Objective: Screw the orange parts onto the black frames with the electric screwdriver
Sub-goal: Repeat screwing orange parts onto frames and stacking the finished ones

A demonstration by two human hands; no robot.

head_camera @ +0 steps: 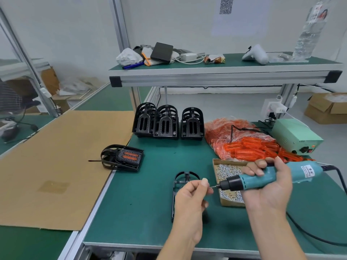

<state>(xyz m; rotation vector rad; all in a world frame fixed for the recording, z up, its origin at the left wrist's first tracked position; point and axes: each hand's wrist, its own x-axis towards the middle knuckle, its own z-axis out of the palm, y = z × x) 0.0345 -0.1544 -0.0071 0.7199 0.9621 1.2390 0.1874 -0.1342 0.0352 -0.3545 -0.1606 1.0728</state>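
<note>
Right now right hand (270, 186) is wrapped around the teal electric screwdriver (262, 177), black nose pointing left; white label on its body, text unreadable. Left hand (189, 194) pinches a small screw (211, 187) at the bit tip. Black frame (180, 186) lies under the left hand. Screw box (228, 177) sits behind the driver, orange parts (249, 147) beyond that.

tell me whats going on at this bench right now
A person is assembling parts at a green workbench. The right hand grips a teal electric screwdriver, and the left hand pinches a small screw at its bit. A black frame lies on the mat under the left hand, with no orange part visible on it. One finished frame with orange inserts lies to the left. Stacked black frames, a bag of orange parts and a box of screws are within reach.
</note>
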